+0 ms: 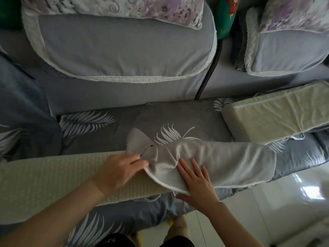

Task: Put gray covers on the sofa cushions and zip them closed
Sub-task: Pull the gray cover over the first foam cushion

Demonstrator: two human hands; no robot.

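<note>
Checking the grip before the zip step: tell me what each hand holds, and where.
The left hand pinches the gray cover at its open edge, where it meets the bare cushion. The right hand holds nothing; it lies flat on the cover.

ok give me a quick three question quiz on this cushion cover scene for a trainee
1. True or false: the gray cover already wraps the whole beige cushion.
2. Which hand lies flat on the cover? A) left hand B) right hand C) neither
3. Fill in: a second bare cushion lies to the ____ of the cover, on the feather-print sheet.

Key:
1. False; only the cushion's right end is inside, the rest is bare.
2. B; the left hand grips the cover's open edge.
3. right
</note>
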